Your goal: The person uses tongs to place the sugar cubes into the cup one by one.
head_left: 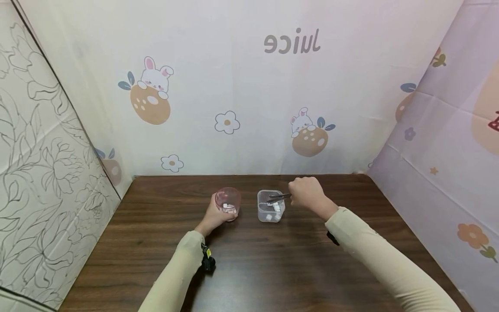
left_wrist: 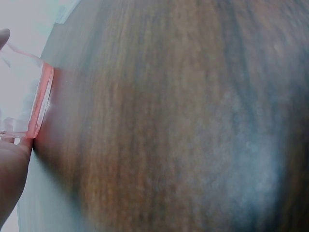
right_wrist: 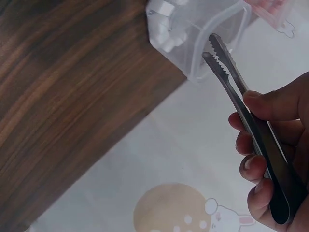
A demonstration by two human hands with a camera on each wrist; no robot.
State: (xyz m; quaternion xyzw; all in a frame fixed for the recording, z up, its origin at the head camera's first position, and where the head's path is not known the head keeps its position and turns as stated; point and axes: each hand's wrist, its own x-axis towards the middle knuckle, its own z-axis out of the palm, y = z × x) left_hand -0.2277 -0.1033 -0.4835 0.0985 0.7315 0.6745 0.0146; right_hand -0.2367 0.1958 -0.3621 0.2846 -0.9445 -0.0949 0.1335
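My left hand (head_left: 213,216) grips a pinkish clear cup (head_left: 234,196) that stands on the table with several white cubes in it. In the left wrist view, the cup's red-tinted base (left_wrist: 42,99) shows at the left edge beside the thumb side of the hand. To the right, a clear square plastic box (head_left: 262,219) has several white cubes (right_wrist: 162,8) inside. My right hand (head_left: 309,195) holds dark serrated tongs (right_wrist: 236,92), their tips over the box's opening. Nothing sits between the tips in the right wrist view.
A brown wood-grain table (head_left: 257,268) lies beneath everything. Behind it hangs a pale printed cloth (head_left: 234,86), with more cloth along the left and right sides. A black wrist camera (head_left: 208,260) is strapped on the left forearm.
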